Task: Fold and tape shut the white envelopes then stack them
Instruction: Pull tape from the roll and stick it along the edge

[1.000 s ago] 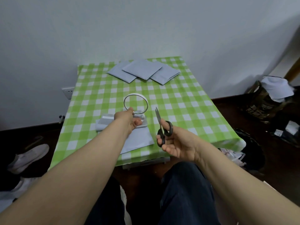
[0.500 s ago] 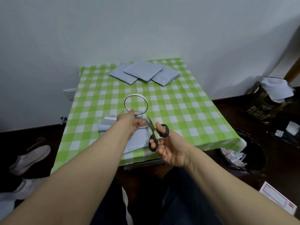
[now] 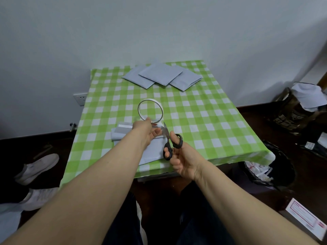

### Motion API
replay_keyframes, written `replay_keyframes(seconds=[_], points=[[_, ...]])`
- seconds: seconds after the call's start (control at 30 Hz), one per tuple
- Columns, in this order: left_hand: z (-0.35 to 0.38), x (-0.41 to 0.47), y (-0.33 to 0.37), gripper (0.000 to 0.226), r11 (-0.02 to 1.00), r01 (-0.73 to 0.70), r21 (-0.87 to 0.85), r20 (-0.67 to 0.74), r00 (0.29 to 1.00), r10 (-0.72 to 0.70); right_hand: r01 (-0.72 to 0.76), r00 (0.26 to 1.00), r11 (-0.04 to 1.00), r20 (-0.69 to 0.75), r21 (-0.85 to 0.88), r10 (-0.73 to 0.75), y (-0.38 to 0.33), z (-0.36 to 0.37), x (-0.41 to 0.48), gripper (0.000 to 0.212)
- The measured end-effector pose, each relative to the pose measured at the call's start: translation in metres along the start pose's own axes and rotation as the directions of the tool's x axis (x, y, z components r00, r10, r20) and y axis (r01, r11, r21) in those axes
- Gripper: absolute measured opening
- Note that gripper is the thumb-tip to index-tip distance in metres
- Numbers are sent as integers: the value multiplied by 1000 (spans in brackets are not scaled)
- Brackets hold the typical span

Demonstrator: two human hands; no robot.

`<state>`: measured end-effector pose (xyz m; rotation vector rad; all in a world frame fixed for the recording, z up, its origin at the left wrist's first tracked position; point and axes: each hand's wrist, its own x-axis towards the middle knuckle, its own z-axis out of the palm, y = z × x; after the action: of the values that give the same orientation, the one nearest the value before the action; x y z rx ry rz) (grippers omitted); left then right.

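Lower centre, right grip: the right hand (image 3: 182, 161) has thumb and fingers through the black handles of the scissors (image 3: 169, 144); the blades are slightly apart and point up at the tape.
Centre, left grip: the left hand (image 3: 146, 129) pinches the lower edge of the tape roll (image 3: 150, 110), held on edge; a short clear strip seems to run toward the blades.
Task's thing: one white envelope (image 3: 154, 151) lies flat under both hands, a folded one (image 3: 122, 129) lies just left of it, and the finished stack (image 3: 162, 76) is at upper centre.
Risk, fingers: the blades are very close to the left fingertips, so a hasty snip could nick them.
Risk, tape: a slack strip could curl and stick to itself or to the blades.
Risk, envelope: nothing pins the fold, so it may spring open.
Surface: tabletop (image 3: 203, 121) under a green-and-white check cloth.
Room: box (image 3: 307, 220) lower right, shoes (image 3: 38, 168) lower left, bin (image 3: 269, 167) right, socket (image 3: 80, 99) on the white wall.
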<state>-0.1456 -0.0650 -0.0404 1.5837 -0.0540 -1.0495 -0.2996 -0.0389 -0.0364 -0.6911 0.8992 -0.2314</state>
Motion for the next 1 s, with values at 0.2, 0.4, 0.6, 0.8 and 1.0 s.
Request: replay_keyframes(seconds=[0.2, 0.4, 0.6, 0.8, 1.0], points=[[0, -1, -1, 33, 1000, -3, -18, 3, 1000, 3, 22, 1000, 1000, -18, 9, -22, 4, -1, 7, 49], [3, 0, 0, 39, 1000, -16, 20, -6, 1000, 16, 25, 1000, 1000, -11, 11, -25, 4, 0, 7, 50], [3, -3, 2, 38, 1000, -9, 10, -13, 1000, 9, 32, 999, 999, -17, 39, -32, 4, -1, 9, 46], [3, -5, 5, 39, 999, 3, 32, -5, 1000, -3, 71, 996, 997, -46, 27, -70, 3, 0, 9, 48], [1, -8, 3, 40, 998, -4, 60, -19, 1000, 5, 98, 992, 995, -80, -7, -98, 6, 1, 11, 48]])
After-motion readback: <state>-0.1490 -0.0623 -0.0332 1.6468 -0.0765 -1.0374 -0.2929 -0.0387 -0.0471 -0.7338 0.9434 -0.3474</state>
